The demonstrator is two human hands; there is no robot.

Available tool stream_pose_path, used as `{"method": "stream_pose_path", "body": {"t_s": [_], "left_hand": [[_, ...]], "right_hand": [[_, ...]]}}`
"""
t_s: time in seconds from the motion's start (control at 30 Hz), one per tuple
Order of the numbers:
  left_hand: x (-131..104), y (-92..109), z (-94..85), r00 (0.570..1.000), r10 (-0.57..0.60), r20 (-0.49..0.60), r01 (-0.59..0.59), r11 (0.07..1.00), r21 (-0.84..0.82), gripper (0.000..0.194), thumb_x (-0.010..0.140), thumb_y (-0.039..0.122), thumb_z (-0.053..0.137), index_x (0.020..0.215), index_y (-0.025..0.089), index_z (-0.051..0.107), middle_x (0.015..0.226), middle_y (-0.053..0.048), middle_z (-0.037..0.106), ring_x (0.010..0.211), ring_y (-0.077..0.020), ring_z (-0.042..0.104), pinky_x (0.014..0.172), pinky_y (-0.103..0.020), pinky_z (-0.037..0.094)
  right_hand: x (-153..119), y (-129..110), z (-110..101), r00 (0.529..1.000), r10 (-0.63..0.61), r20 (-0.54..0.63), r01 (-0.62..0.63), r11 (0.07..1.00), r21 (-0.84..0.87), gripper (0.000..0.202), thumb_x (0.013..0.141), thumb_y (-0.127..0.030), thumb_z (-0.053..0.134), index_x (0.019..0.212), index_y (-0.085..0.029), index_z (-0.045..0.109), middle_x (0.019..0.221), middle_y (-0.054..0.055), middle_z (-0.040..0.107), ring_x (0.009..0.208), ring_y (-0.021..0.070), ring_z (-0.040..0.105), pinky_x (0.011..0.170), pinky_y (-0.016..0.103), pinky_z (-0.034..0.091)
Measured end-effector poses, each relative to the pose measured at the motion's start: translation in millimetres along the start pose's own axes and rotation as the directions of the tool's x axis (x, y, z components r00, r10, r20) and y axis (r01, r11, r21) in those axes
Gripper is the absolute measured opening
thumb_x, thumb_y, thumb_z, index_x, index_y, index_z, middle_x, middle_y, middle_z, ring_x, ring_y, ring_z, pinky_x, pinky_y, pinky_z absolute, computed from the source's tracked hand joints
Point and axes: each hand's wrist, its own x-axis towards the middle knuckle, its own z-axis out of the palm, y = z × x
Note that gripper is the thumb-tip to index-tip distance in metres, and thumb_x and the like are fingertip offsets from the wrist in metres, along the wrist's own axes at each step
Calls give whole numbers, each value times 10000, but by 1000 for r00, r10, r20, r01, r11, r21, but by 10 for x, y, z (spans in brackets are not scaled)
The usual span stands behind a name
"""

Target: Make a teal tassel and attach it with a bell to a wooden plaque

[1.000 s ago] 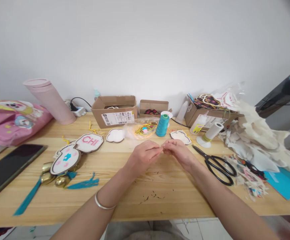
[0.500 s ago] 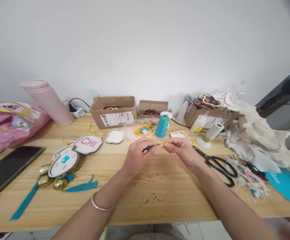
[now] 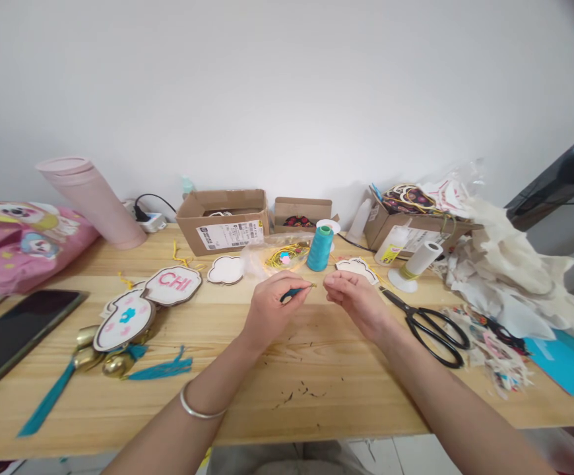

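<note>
My left hand [image 3: 274, 305] is closed around a teal tassel [image 3: 291, 293], whose small gold-coloured end sticks out from the fingertips. Just to its right, my right hand [image 3: 353, 297] has thumb and fingers pressed together; whatever lies between them is too small to make out. A narrow gap separates the two hands. Behind them stands a teal thread spool [image 3: 320, 249]. Black scissors [image 3: 428, 323] lie right of my right hand. At the left are a plaque marked CHI [image 3: 173, 285], a flower plaque [image 3: 125, 320], gold bells [image 3: 117, 364] and another teal tassel [image 3: 161, 368].
Cardboard boxes [image 3: 227, 234] line the wall, with glue bottles [image 3: 393, 245] and a white roll [image 3: 423, 258] at the right. A phone [image 3: 20, 333], pink tumbler [image 3: 92, 201] and pink bag [image 3: 30, 244] occupy the left. White fabric [image 3: 519, 277] is heaped at the right.
The fine cord that ran between my fingertips no longer shows there. My right hand has moved slightly, and its fingers have curled in more.
</note>
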Motion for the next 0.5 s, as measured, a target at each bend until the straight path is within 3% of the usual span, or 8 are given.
{"method": "stream_pose_path", "body": {"t_s": [0.07,0.1,0.2,0.27,0.3,0.37,0.5], "left_hand": [[0,-1,0,1000,-5,3,5,1000,-5,84,724,144,560,755,160,637,728,-28,629,676,-100,562,627,-218,457],[-1,-4,0,1000,-7,7,7,1000,-10,86,725,142,558,754,157,637,725,-29,627,673,-99,561,622,-216,455],[-6,-11,4,1000,-7,16,7,1000,-22,90,722,141,556,754,153,640,721,-32,623,667,-101,559,612,-215,450],[-10,-9,7,1000,-13,19,14,1000,-27,88,721,147,558,749,155,641,723,-33,623,666,-103,560,614,-218,449],[-10,-5,9,1000,-21,20,21,999,-31,88,720,150,558,745,157,641,722,-33,624,667,-104,560,616,-220,449],[-10,6,15,999,-41,28,42,998,-42,89,719,153,556,739,163,642,717,-30,624,665,-105,560,621,-221,448],[-11,12,32,986,-162,41,166,981,-104,72,700,194,580,719,173,646,724,-28,639,683,-117,571,646,-231,453]], "right_hand": [[-9,-6,14,983,-176,-51,163,966,-199,155,657,-328,597,704,-180,584,574,-23,476,533,91,406,541,239,353],[-14,-3,22,955,-291,-46,261,907,-331,143,663,-309,596,739,-187,594,599,-14,494,562,101,427,553,243,355],[-30,17,33,812,-579,77,490,604,-629,77,701,-219,553,733,-198,620,618,4,536,621,122,470,601,261,363],[-34,27,33,737,-661,139,546,462,-699,106,711,-174,524,677,-195,621,607,9,557,620,124,483,609,266,367],[-33,30,32,723,-676,143,553,441,-707,112,708,-162,519,662,-191,617,602,10,561,615,123,486,605,265,370],[-23,37,29,752,-652,99,526,502,-686,100,698,-153,517,654,-180,602,593,7,554,582,113,474,567,249,372],[25,81,18,922,-386,-33,323,813,-484,94,716,-214,505,648,-169,551,537,-21,491,459,79,379,424,208,316]]}}
